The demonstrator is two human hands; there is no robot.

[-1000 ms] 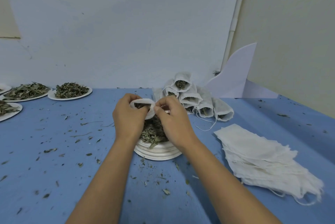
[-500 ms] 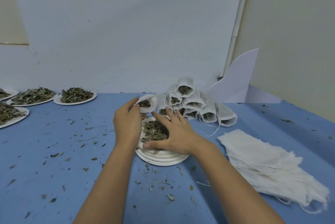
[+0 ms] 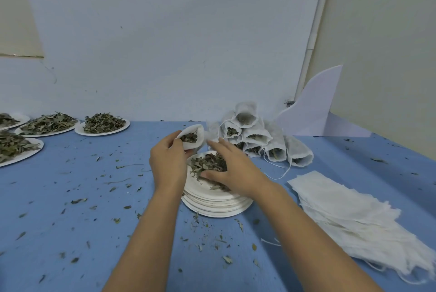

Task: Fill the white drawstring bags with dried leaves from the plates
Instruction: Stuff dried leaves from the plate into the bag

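Since a second ago: my right hand [image 3: 232, 173] has let go of the bag mouth and come down onto the plate; my left hand [image 3: 167, 164] keeps its hold. Item, white drawstring bag [image 3: 200, 137]: pinched at its near rim between my left thumb and fingers, mouth open and tipped toward me, partly filled with leaf, held above the far edge of the stack of white plates [image 3: 217, 204], just beyond and left of my right fingertips. Item, dried leaves [image 3: 200, 165]: a loose heap on the top plate, between my two hands; my right hand lies on it with fingers spread and nearly straight, thumb out to the left, nothing closed inside it. The stack stands about mid-worktop [image 3: 47, 185]. Item, filled bags [image 3: 259, 140]: piled on their sides, mouths toward me, behind the stack near the back edge. Item, flat empty bags [image 3: 349, 211]: a layered sheaf by the right edge. Item, further plates of leaves [image 3: 101, 133]: at the back left corner. Leaf crumbs [image 3: 77, 200]: scattered over the blue worktop.
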